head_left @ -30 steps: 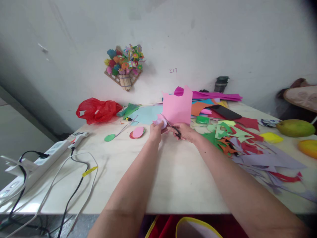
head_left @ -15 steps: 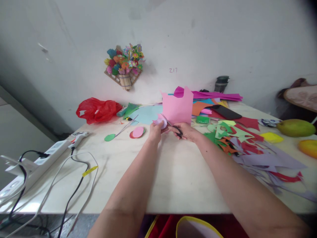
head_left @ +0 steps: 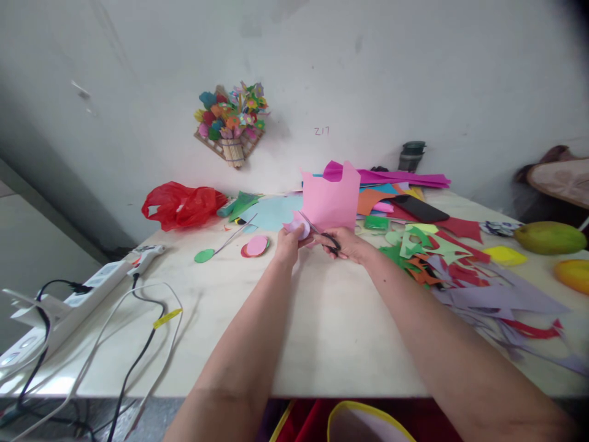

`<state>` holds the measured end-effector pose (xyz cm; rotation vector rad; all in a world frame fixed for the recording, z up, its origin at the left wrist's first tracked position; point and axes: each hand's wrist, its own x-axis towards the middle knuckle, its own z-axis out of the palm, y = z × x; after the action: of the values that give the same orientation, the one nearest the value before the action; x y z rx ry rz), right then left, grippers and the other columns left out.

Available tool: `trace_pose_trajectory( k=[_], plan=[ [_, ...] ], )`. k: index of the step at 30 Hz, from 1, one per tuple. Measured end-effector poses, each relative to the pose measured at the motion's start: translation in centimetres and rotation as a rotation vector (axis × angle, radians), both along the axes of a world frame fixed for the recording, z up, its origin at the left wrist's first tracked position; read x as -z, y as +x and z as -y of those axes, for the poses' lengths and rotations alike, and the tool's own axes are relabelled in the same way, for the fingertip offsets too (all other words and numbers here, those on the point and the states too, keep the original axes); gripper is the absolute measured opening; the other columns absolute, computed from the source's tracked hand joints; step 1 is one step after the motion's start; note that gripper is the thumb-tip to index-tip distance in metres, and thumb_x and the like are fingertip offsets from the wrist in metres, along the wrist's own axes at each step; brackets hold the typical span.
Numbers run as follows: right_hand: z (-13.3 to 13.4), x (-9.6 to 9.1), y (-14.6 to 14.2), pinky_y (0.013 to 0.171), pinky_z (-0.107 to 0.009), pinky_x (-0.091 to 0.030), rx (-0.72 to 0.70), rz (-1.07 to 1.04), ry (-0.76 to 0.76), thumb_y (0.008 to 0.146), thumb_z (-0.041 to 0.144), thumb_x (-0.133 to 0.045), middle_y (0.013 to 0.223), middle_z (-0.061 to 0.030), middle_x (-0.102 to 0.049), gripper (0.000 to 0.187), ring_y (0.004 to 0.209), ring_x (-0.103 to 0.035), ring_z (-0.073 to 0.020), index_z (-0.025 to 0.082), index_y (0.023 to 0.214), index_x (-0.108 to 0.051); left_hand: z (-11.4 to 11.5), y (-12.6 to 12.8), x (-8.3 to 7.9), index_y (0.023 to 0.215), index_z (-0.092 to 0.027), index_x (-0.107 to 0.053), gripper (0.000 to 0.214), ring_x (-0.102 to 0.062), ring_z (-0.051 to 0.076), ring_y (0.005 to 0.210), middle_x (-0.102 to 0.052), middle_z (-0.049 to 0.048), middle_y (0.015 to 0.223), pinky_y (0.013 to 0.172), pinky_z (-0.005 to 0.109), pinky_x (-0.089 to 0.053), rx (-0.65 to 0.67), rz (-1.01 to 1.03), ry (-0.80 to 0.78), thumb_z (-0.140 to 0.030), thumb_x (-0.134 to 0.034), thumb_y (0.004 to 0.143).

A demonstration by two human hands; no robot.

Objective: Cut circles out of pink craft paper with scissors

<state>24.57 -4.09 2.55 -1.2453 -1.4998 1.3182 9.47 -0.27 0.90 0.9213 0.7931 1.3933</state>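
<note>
My left hand (head_left: 289, 242) pinches the lower edge of an upright pink paper sheet (head_left: 332, 199), together with a small pale round cutout (head_left: 300, 229). My right hand (head_left: 346, 244) is closed on black-handled scissors (head_left: 322, 232) whose blades reach up-left into the pink sheet. Both hands meet above the middle of the pale table (head_left: 322, 319).
Coloured paper scraps (head_left: 442, 258) and sheets (head_left: 391, 179) cover the table's right and back. A phone (head_left: 418, 209), red plastic bag (head_left: 181, 204), round cutouts (head_left: 255, 246), two mangoes (head_left: 550, 237) and a power strip with cables (head_left: 83, 291) lie around. A paper flower decoration (head_left: 232, 120) hangs on the wall.
The pink sheet has turned slightly as the scissors work along its lower edge; the hands stay in almost the same place.
</note>
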Motion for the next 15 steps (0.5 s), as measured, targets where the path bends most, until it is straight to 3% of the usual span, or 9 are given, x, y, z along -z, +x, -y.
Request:
trace_pose_trajectory(
  k=[6,15],
  plan=[
    [-0.05,-0.02,0.14,0.026,-0.014,-0.019,-0.003,-0.005,-0.003,0.085,0.031,-0.063,0.049,0.0044,-0.052,0.021,0.033,-0.045,-0.0042,0.014,0.074,-0.056,-0.02,-0.18,-0.02,0.078,-0.01,-0.061,0.025,-0.069,0.023,0.076,-0.067,0.006,0.066,0.078,0.04,-0.056,0.023,0.003,0.0,-0.024,-0.076,0.064],
    [-0.45,0.59,0.87,0.025,-0.013,-0.019,-0.07,-0.07,0.002,0.08,0.031,-0.069,0.052,0.0025,-0.054,0.023,0.034,-0.045,-0.0038,0.013,0.073,-0.057,-0.03,-0.4,-0.06,0.081,-0.009,-0.062,0.023,-0.068,0.02,0.072,-0.067,0.0049,0.07,0.078,0.041,-0.057,0.048,0.012,0.001,-0.02,-0.075,0.065]
  ],
)
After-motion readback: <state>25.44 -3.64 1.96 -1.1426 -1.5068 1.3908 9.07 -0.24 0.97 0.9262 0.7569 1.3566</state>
